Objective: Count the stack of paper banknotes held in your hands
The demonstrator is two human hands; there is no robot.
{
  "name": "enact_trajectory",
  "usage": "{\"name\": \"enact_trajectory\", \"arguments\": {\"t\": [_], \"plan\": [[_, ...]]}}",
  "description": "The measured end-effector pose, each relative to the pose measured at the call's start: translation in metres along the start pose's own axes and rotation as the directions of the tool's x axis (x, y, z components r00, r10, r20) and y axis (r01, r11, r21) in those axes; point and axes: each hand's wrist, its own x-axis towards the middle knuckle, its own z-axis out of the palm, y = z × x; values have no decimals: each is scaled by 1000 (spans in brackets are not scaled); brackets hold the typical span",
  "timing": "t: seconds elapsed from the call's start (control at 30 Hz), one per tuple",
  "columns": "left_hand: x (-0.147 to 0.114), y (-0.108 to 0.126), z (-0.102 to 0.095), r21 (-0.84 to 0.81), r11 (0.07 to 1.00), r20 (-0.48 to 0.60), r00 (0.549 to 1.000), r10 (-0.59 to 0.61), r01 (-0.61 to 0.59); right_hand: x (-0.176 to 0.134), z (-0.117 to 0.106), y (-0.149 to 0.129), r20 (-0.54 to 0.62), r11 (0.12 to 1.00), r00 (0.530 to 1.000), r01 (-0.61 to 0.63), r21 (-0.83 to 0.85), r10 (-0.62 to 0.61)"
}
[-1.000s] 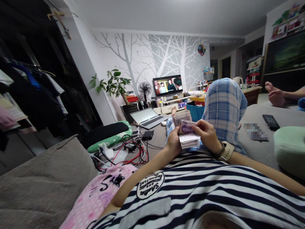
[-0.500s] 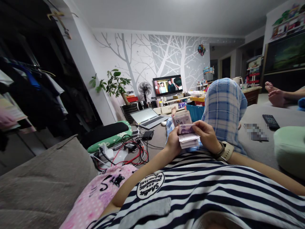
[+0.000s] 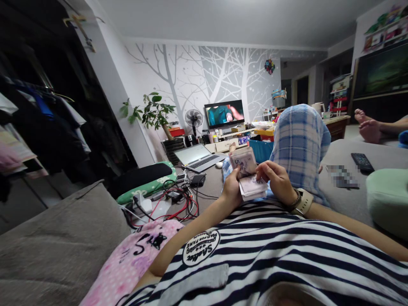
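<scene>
A stack of purple-grey banknotes (image 3: pixel 245 160), marked with a 5, is bent in the middle, with its pale lower part folded towards me. My left hand (image 3: pixel 231 187) is closed round its left side, the thumb lying over the notes. At the stack's right edge, my right hand (image 3: pixel 276 180) has its thumb and fingers bent together on the notes near the fold; the fingertips are partly hidden. A light watch (image 3: pixel 304 202) and a dark bracelet circle the right wrist.
A raised knee in blue plaid trousers (image 3: pixel 298 144) stands beyond my right hand. Tangled cables (image 3: pixel 183 206) and an open laptop (image 3: pixel 199 157) lie to the left. On the right are a remote control (image 3: pixel 362 163), a green cushion (image 3: pixel 387 199) and another person's bare feet (image 3: pixel 368 125).
The top note's near end has folded down towards me, so more of the upper stack's face shows. My right fingers have shifted slightly at the fold. The television picture differs.
</scene>
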Motion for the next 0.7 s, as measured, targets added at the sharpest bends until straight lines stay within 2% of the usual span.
{"name": "enact_trajectory", "arguments": {"t": [0.13,0.4,0.57,0.7], "plan": [[1,-2,-2,-17,1000,0,1000,4,-4,0,1,2,30,1000,999,-20,-23,21],[4,-3,-9,39,996,-22,996,81,-80,4,-1,14,-106,996,992,-73,-48,67],[5,-5,-11,64,995,-45,996,79,-76,4,-2,13,-80,996,996,-51,-75,45],[2,-3,-6,46,997,-16,998,56,-56,3,-1,9,-67,997,997,-39,-64,35]]}}
